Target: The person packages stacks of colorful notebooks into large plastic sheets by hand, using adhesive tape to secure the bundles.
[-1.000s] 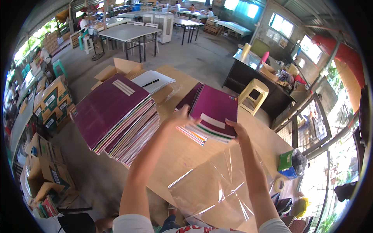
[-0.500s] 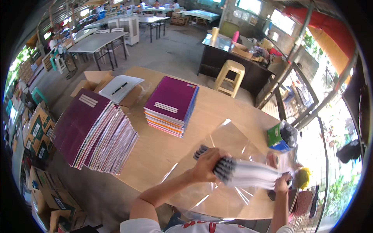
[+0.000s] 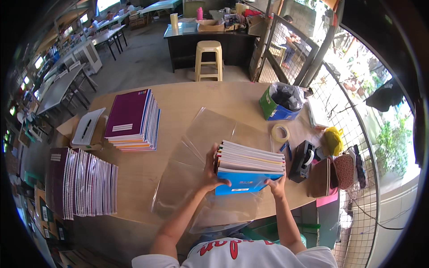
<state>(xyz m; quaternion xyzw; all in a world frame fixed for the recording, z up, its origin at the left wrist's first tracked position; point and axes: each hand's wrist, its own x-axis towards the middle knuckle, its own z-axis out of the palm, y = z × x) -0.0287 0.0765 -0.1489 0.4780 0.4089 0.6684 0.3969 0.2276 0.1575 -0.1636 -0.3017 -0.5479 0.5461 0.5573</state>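
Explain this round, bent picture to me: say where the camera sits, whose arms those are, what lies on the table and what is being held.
There is no machine here. The camera is worn on a person's head and looks down, so the two forearms at the bottom are that person's own. Its wide lens bends straight edges. The left hand and right hand grip a stack of notebooks with a blue cover at the front, stood on edge on clear plastic sheets spread over the wooden table. To the left lie a pile of purple notebooks and a slanted row of spiral notebooks. To the right are a tape roll, a black tape dispenser and a green and blue box holding a dark bag.
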